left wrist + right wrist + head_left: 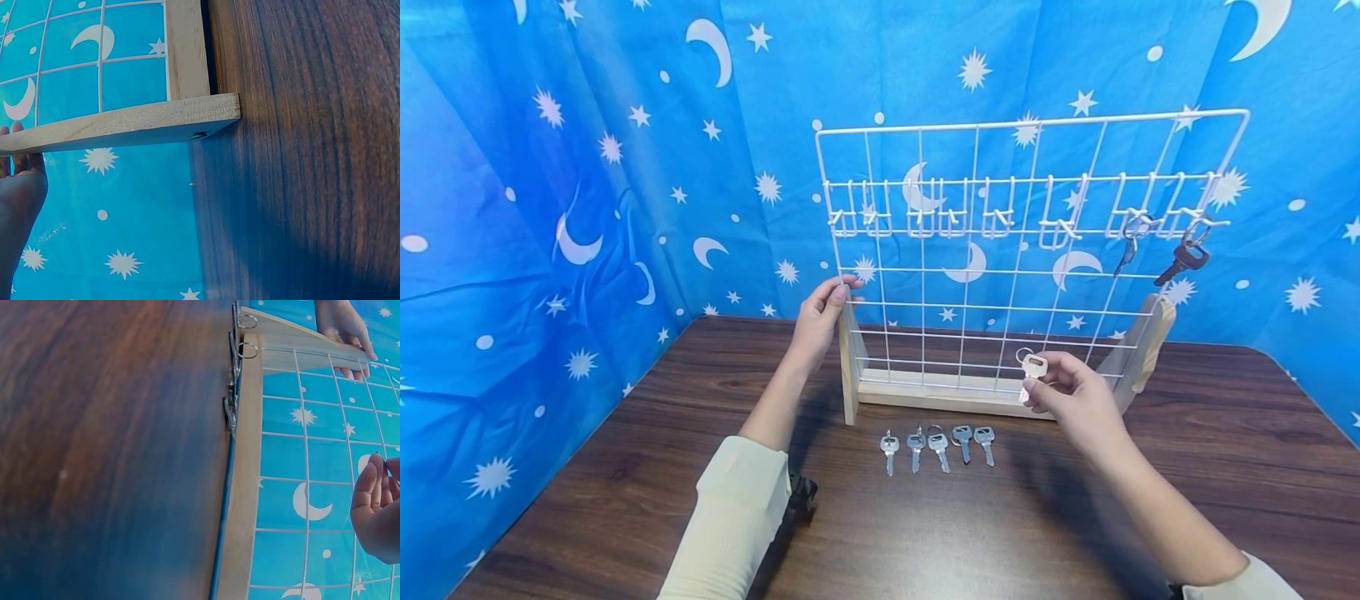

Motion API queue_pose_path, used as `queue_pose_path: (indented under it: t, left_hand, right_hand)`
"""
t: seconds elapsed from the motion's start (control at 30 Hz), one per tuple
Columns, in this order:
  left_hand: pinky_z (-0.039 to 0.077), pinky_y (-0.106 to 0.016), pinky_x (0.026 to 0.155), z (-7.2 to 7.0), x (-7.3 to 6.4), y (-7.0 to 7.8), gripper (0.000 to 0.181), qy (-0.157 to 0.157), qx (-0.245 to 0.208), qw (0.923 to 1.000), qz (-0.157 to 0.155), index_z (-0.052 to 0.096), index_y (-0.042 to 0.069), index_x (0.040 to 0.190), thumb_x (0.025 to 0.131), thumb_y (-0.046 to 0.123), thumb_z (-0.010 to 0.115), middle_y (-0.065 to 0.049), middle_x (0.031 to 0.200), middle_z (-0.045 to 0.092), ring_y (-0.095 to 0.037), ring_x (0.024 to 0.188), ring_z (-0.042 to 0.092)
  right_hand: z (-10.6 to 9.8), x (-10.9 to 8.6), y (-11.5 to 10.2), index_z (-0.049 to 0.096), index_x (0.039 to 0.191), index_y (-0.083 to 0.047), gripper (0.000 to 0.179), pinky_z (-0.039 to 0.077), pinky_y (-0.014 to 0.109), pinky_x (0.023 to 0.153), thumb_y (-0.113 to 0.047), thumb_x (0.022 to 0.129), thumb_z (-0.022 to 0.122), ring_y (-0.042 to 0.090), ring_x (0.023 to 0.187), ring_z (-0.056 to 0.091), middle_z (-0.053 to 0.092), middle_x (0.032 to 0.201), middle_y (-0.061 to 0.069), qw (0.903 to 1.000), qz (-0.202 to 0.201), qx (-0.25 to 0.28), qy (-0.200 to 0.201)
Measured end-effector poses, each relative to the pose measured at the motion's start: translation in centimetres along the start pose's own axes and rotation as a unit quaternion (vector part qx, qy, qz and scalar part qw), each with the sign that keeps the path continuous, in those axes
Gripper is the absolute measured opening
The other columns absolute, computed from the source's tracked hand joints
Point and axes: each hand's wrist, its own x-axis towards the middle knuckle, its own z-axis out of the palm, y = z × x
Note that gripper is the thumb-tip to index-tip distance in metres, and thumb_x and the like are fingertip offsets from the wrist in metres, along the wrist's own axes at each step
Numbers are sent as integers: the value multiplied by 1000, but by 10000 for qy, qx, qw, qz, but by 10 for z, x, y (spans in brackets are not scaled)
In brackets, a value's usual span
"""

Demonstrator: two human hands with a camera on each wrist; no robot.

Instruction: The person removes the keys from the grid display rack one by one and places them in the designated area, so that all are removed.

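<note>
A white wire grid rack (pixel 1033 123) stands on a wooden base (pixel 947 397). My left hand (pixel 818 323) grips the top of its left wooden side, thumb in front; the left wrist view catches its fingers (pixel 17 164) at that wooden piece. Between thumb and fingertips, my right hand (pixel 1078 402) pinches a silver key (pixel 1034 367) with a small ring, held upright before the lower right of the grid. Seen from the right wrist, the right fingers (pixel 369 487) overlap the grid, and the key is mostly hidden. Several silver keys (pixel 938 444) lie in a row before the base.
White wire hooks (pixel 997 221) line the upper grid. At the right end hang a silver key (pixel 1127 252) and a darker key (pixel 1186 257). A blue curtain (pixel 647 183) with moons and stars rises behind the brown wooden table (pixel 925 542).
</note>
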Motion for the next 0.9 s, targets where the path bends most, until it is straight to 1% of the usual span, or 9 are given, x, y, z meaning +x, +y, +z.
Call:
queue_pose_path:
  t: [0.13, 0.37, 0.43, 0.53, 0.6, 0.7, 0.77, 0.83, 0.9]
  left_hand:
    - [43, -37, 95, 0, 0, 0, 39, 17, 17, 10000, -19, 46, -9, 125, 100, 21, 41, -25, 122, 52, -44, 110, 50]
    - [44, -37, 94, 0, 0, 0, 37, 83, -38, 9999, -90, 49, -6, 124, 100, 21, 42, -28, 124, 50, -39, 107, 55]
    - [44, -36, 94, 0, 1, 0, 36, 82, -39, 9999, -93, 49, -6, 124, 100, 21, 42, -29, 124, 50, -41, 108, 53]
    - [44, -37, 94, 0, 1, 0, 36, 65, -59, 9999, -74, 48, -6, 124, 100, 20, 41, -28, 123, 51, -45, 109, 50]
    - [43, -36, 95, 0, 1, 0, 37, 59, -60, 9999, -56, 48, -6, 124, 100, 20, 41, -27, 123, 51, -46, 109, 50]
    - [43, -36, 95, 0, 0, 0, 38, 44, -32, 10000, -29, 48, -7, 125, 100, 21, 42, -25, 122, 53, -38, 107, 55]
    - [43, -35, 95, 0, 1, 0, 38, 34, 11, 10000, -15, 48, -8, 125, 100, 21, 42, -23, 122, 54, -27, 103, 59]
    - [42, -36, 96, 0, 1, 0, 39, 21, 32, 10000, -4, 47, -9, 125, 100, 21, 41, -23, 122, 54, -18, 99, 60]
    - [42, -36, 96, 0, 1, 0, 40, 15, 37, 10000, 12, 46, -10, 125, 100, 21, 41, -23, 121, 54, -13, 97, 61]
  right_hand:
    - [-1, 2, 5, 52, 112, 10, 27, 53, 22, 59, 1, 87, 59, 6, 63, 60, 60, 74, 7, 9996, 197, -35, -176]
    - [-2, 4, 13, 49, 114, 12, 32, 52, 25, 56, 0, 87, 60, 8, 60, 60, 59, 72, 3, 9969, 568, 171, -508]
    - [-2, 4, 14, 49, 115, 13, 33, 52, 24, 55, 1, 86, 60, 8, 60, 60, 59, 72, 3, 9959, 654, 134, -610]
    - [-2, 5, 16, 46, 117, 16, 35, 53, 26, 58, 3, 86, 58, 10, 61, 61, 57, 72, 5, 9926, 828, 217, -862]
    - [-3, 5, 18, 44, 117, 17, 36, 54, 27, 59, 4, 86, 57, 11, 61, 61, 57, 71, 5, 9895, 961, 286, -1045]
    - [-4, 5, 20, 43, 117, 17, 36, 55, 28, 60, 5, 86, 56, 12, 62, 61, 56, 71, 5, 9851, 1118, 363, -1254]
    - [-4, 5, 22, 43, 116, 17, 34, 55, 29, 60, 5, 86, 56, 13, 62, 61, 56, 71, 6, 9835, 1168, 371, -1334]
    - [-5, 6, 23, 43, 115, 17, 34, 55, 30, 60, 5, 86, 55, 14, 63, 61, 56, 71, 6, 9819, 1235, 359, -1392]
    - [-5, 6, 26, 43, 113, 16, 32, 55, 31, 59, 4, 86, 56, 15, 63, 62, 56, 71, 6, 9802, 1300, 342, -1454]
